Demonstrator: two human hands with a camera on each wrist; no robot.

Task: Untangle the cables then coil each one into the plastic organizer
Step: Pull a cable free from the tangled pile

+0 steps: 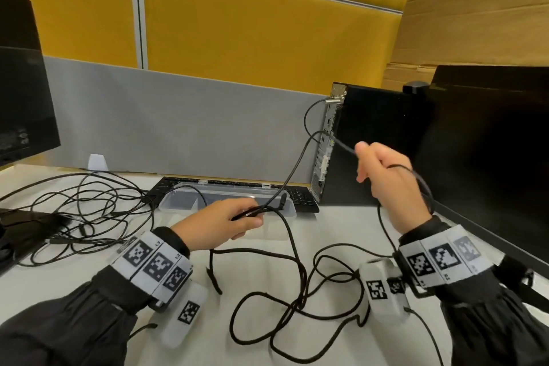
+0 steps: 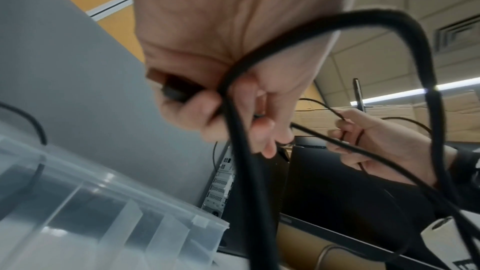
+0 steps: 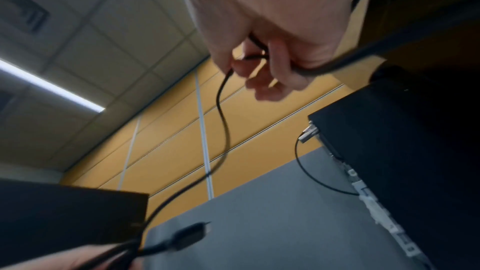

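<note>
A thick black cable [image 1: 298, 273] sprawls in loose loops over the white desk in front of me. My left hand [image 1: 252, 217] grips it near its plug [image 1: 283, 198], just above the clear plastic organizer [image 1: 184, 202]. In the left wrist view my left hand's fingers [image 2: 207, 114] curl round the cable [image 2: 249, 171] beside the organizer [image 2: 103, 202]. My right hand [image 1: 362, 163] is raised by the computer tower and pinches a thin black cable [image 3: 223, 120] that runs down toward the left hand. A tangle of thin cables [image 1: 89, 211] lies at the left.
A black keyboard [image 1: 301, 200] lies behind the organizer against the grey partition [image 1: 178, 122]. The computer tower [image 1: 371, 142], with cables plugged in its back, and a dark monitor [image 1: 490, 157] stand at the right. Another monitor [image 1: 20, 83] is at the left. Cardboard [image 1: 475, 24] leans behind.
</note>
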